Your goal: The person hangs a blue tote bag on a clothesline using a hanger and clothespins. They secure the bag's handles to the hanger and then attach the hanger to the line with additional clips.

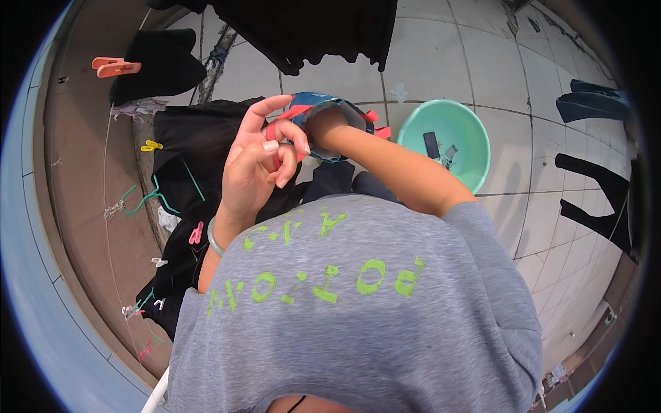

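My left hand (263, 149), with a pale bangle (214, 236) at its wrist, is raised in front of me. Its fingers are partly curled, and the red strap (271, 135) of a blue bag (310, 98) is looped around them. The bag hangs with its mouth towards me. My right hand (325, 124) reaches inside the bag; its fingers are hidden there, so what they touch cannot be told. Right of the bag, a mint-green plastic basin (472, 155) stands on the tiled floor. It holds a dark phone-like object (431, 145) and some small greyish items (450, 154).
Black garments (196, 134) hang at the left, with a yellow clothespin (151, 146), a pink clothespin (195, 233) and green hangers (155, 193). An orange clothespin (116, 67) grips black cloth. More black cloth (330, 31) hangs ahead; dark garments (591, 100) hang at the right.
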`<state>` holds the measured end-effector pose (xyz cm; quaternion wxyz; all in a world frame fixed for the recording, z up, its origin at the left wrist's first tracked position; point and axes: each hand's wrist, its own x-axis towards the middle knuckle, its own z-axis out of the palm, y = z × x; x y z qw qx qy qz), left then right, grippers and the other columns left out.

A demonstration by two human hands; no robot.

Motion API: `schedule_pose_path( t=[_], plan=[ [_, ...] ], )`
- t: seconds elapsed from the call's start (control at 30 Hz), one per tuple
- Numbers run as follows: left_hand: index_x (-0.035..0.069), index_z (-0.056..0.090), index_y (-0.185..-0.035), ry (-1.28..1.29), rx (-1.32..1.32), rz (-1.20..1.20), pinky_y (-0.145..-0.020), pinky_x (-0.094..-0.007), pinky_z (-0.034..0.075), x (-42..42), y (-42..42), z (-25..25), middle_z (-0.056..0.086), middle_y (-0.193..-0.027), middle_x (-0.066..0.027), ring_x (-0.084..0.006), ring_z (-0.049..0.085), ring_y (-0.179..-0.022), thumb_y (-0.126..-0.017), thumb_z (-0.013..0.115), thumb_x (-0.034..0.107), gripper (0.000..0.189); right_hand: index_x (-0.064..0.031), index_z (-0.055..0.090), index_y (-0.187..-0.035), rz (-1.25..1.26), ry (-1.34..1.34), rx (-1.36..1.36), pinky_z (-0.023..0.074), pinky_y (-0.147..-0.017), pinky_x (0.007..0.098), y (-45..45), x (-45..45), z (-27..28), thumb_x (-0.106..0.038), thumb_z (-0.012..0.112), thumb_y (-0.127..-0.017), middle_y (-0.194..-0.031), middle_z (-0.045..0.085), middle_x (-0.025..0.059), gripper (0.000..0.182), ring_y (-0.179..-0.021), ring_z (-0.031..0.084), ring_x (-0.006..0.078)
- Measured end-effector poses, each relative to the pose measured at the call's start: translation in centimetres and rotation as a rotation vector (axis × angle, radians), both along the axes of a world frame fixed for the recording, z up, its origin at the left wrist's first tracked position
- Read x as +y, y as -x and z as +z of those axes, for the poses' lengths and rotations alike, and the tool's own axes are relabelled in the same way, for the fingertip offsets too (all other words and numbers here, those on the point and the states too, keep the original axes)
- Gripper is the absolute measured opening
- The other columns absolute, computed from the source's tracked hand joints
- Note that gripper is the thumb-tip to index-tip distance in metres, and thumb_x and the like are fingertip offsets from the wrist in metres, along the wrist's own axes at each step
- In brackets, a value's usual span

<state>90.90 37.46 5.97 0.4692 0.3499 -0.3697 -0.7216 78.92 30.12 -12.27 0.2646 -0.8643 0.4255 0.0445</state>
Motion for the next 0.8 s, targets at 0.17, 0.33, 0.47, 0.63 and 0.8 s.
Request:
schedule_pose_path(
  t=[0.17,0.33,0.47,0.63,0.8],
  plan=[
    [-0.002,0.033,-0.137,0.018,-0.045,0.078,-0.045,-0.0168,0.037,0.3,-1.1,-0.6,0.058,-0.091,-0.0201,-0.0096,0.048,-0.049,-0.084,0.046,0.013,0.057,-0.0045,0.066,-0.09,0.204,-0.567,-0.011,0.05,-0.058,0.0315,1.4,-2.2,7.2,-0.032,0.054,-0.09,-0.077,0.065,0.0073,0.03,-0.066,0.062,0.0183],
    [-0.001,0.035,-0.135,0.036,-0.058,0.07,-0.048,-0.0174,0.038,0.7,-1.2,0.0,0.059,-0.092,-0.0191,-0.0092,0.048,-0.05,-0.085,0.045,0.009,0.052,-0.0055,0.058,-0.075,-0.062,-0.93,-0.136,0.0422,-0.049,0.0281,4.4,-1.9,11.4,-0.031,0.048,-0.096,-0.059,0.057,0.0015,0.034,-0.051,0.05,0.0117],
    [0.003,0.039,-0.131,0.051,-0.082,0.079,-0.053,-0.0161,0.041,0.8,-1.6,-0.7,0.06,-0.096,-0.0147,-0.0063,0.05,-0.055,-0.092,0.046,0.006,0.04,-0.0088,0.05,-0.066,-0.207,-1.185,-0.37,0.0279,-0.038,0.0219,6.3,-1.6,12.2,-0.029,0.047,-0.094,-0.053,0.052,0.0013,0.035,-0.042,0.036,0.0057],
    [0.006,0.039,-0.132,0.118,-0.259,0.144,-0.062,-0.0168,0.044,1.2,-1.0,0.2,0.053,-0.108,-0.0068,-0.0044,0.049,-0.075,-0.091,0.054,0.006,0.043,-0.0118,0.044,-0.062,-0.339,-1.33,-0.626,0.0203,-0.036,0.0209,6.9,-1.7,12.3,-0.027,0.049,-0.095,-0.051,0.049,0.0015,0.036,-0.038,0.032,0.0051],
    [0.003,0.044,-0.131,0.269,-0.545,0.063,-0.074,-0.018,0.044,0.9,-2.5,-1.2,0.052,-0.106,-0.0021,-0.0049,0.046,-0.083,-0.094,0.057,0.011,0.04,-0.0117,0.047,-0.065,-0.333,-1.192,-0.748,0.0261,-0.04,0.0217,5.5,-2.2,15.9,-0.03,0.05,-0.095,-0.051,0.05,0.0008,0.035,-0.042,0.036,0.0057]
  ],
)
